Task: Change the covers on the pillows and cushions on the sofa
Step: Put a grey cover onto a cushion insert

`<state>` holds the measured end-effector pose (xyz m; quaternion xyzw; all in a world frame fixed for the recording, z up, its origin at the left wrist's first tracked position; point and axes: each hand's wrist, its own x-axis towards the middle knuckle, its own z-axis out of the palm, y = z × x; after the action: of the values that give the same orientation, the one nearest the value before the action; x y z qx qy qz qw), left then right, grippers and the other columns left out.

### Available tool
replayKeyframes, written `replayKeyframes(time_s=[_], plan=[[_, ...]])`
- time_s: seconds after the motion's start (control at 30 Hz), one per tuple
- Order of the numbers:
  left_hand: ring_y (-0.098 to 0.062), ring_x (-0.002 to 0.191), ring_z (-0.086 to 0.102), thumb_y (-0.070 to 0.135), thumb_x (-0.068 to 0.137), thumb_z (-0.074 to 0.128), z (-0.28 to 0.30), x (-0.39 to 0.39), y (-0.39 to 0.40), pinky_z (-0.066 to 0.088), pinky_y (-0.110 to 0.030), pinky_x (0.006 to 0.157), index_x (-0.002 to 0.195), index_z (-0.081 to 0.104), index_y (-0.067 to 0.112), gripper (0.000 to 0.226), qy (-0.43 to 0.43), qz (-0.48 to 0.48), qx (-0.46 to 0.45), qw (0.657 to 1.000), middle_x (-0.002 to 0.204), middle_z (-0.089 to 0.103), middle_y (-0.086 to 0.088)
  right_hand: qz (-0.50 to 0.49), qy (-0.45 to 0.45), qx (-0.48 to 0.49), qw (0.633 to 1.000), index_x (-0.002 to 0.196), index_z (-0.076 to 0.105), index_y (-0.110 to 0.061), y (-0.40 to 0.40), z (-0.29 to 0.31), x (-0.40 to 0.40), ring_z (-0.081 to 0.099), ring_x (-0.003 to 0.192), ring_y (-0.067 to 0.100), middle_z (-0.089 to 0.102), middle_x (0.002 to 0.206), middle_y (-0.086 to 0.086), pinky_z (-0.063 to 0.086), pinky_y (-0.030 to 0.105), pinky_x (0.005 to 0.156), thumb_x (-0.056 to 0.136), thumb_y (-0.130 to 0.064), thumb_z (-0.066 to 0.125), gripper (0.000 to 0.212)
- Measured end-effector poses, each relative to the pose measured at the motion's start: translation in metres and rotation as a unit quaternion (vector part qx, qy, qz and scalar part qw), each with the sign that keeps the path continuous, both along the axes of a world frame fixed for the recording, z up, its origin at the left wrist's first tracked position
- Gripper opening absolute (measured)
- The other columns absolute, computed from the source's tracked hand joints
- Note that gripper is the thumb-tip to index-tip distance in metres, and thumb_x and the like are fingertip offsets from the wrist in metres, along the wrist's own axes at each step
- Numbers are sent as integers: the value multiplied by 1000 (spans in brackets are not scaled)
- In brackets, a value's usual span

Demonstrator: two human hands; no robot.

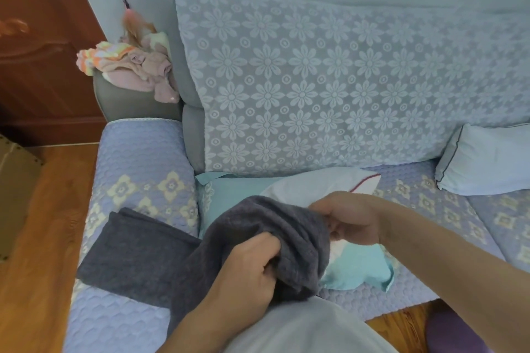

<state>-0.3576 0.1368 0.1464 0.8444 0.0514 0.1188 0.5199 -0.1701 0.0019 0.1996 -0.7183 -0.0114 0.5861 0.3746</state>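
Observation:
A dark grey fuzzy cover [275, 238] is bunched up between my hands over the sofa seat. My left hand [246, 272] grips its near edge in a fist. My right hand [350, 221] pinches its far edge, fingers curled. Beneath them a white pillow [321, 186] with a red trim line lies on a teal cover [358, 264] spread over the seat. A second dark grey cover [134, 252] lies flat across the sofa's left armrest. A pale blue cushion [487, 160] with dark piping leans at the right of the seat.
The sofa [143, 169] has a lilac quilted throw and a lace flower backrest drape [315, 80]. A heap of pink and striped clothes [132, 66] sits on the far armrest corner. Wooden floor and a brown wooden door [34, 37] lie to the left.

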Motion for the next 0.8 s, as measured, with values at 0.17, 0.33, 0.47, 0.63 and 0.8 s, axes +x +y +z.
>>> replayKeyframes(time_s=[0.17, 0.33, 0.47, 0.63, 0.8], plan=[[-5, 64, 39, -15, 75, 54, 6, 15, 6, 30, -22, 56, 70, 39, 18, 37, -1, 18, 3, 1000, 69, 43, 9, -33, -362, -84, 928, 70, 64, -11, 0, 3, 26, 55, 71, 16, 64, 71, 0, 42, 31, 64, 93, -34, 67, 32], [-8, 75, 60, -11, 80, 66, 21, 22, 10, 44, -21, 65, 76, 58, 23, 35, -7, 14, -26, 1000, 77, 61, 13, -19, -544, -193, 816, 85, 63, -14, -20, -13, 79, 60, 91, 28, 65, 87, 6, 49, 41, 77, 97, -46, 55, 35], [-12, 79, 63, -4, 81, 70, 46, 26, 11, 48, -22, 69, 81, 65, 25, 30, -44, -4, -36, 998, 81, 64, 11, -20, -610, -235, 756, 87, 58, -4, -29, -33, 86, 53, 98, 39, 57, 96, 16, 43, 45, 78, 101, -37, 49, 37], [-12, 92, 64, 15, 84, 64, 55, 39, 33, 50, -27, 84, 95, 64, 32, 20, -57, 127, -87, 986, 92, 66, 13, -68, -496, -184, 846, 93, 54, -4, 1, -40, 66, 53, 82, 31, 57, 86, 13, 38, 37, 72, 102, -38, 47, 36], [-2, 138, 43, 14, 93, 71, 8, 28, 54, 38, -42, 118, 135, 37, 61, 72, 28, 184, -166, 968, 148, 46, 17, -160, -323, -83, 929, 77, 62, -1, 12, -53, 57, 51, 67, 23, 56, 73, 11, 38, 34, 60, 95, -38, 64, 41]])
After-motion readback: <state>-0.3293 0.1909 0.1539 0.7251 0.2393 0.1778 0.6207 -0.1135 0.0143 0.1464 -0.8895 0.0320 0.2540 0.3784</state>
